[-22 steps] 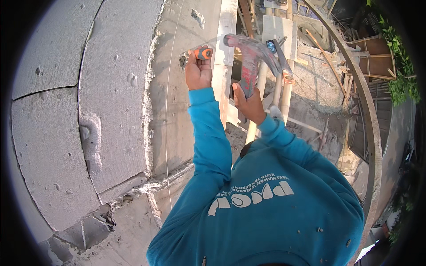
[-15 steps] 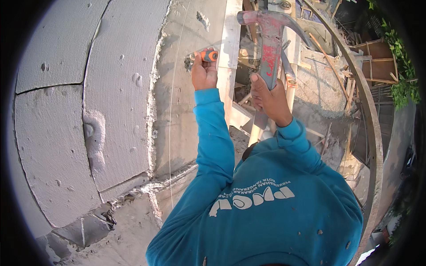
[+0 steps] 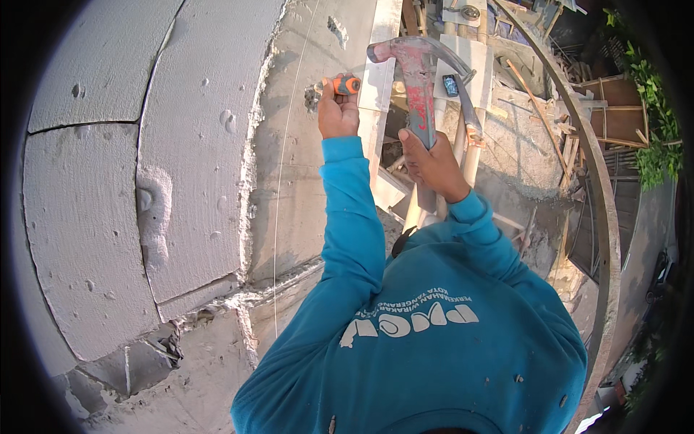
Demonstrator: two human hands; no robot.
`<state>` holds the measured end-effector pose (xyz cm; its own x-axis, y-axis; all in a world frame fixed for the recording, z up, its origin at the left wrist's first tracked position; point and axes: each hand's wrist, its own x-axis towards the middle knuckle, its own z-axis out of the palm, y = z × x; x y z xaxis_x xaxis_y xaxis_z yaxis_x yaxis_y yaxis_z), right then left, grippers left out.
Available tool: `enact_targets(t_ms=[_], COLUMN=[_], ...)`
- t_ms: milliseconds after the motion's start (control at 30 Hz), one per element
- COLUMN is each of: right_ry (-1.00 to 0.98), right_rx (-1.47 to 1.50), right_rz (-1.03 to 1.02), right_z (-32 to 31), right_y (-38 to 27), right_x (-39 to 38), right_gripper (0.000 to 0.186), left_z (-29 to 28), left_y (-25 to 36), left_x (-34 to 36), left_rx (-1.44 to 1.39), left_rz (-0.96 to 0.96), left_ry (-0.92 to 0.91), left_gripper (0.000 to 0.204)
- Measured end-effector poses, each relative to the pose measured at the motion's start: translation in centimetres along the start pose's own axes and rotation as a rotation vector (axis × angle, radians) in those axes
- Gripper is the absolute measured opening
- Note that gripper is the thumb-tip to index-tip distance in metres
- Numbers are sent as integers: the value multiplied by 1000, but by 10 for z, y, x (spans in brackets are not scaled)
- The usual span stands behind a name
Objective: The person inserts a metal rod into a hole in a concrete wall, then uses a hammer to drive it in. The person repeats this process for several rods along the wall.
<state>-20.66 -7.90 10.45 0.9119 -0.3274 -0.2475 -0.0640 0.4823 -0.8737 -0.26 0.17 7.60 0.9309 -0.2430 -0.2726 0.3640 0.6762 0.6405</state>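
Note:
My left hand point(image 3: 338, 117) is closed round a screwdriver-like tool with an orange-and-black handle point(image 3: 347, 85). Its butt end points right, toward the hammer; the blade end is at a rough broken hole point(image 3: 311, 97) in the grey concrete wall point(image 3: 296, 181), and the tip cannot be made out. In my right hand point(image 3: 439, 168) is a claw hammer point(image 3: 419, 90), gripped by its shaft with the thumb along it. The worn red-and-grey head is raised, its striking face to the left and its claw to the right. A gap separates hammer and handle.
Pale block masonry point(image 3: 195, 159) covers the left, with a thin string point(image 3: 276, 239) running along the concrete. Below on the right are a bamboo pole point(image 3: 473, 155), boards and a small dark device point(image 3: 450, 85). A curved bar point(image 3: 611, 231) passes along the right side.
The hammer has moved left and slightly down, nearer the handle. My left hand keeps its hold at the hole. The dark device has come into sight beside the hammer.

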Motion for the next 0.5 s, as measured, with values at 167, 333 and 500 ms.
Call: enact_targets(t_ms=[167, 333, 500], right_ry=[75, 304, -9], right_rx=[345, 111, 109], right_rz=[-929, -623, 64], right_z=[3, 28, 6], right_y=[-93, 35, 8], right_x=[-23, 39, 7], right_gripper=[32, 34, 38], left_z=[5, 7, 6], left_y=[6, -1, 3], left_x=[3, 11, 5], left_rx=[-62, -81, -5], left_rz=[31, 6, 4], left_ry=[0, -31, 35], left_gripper=[33, 34, 32])
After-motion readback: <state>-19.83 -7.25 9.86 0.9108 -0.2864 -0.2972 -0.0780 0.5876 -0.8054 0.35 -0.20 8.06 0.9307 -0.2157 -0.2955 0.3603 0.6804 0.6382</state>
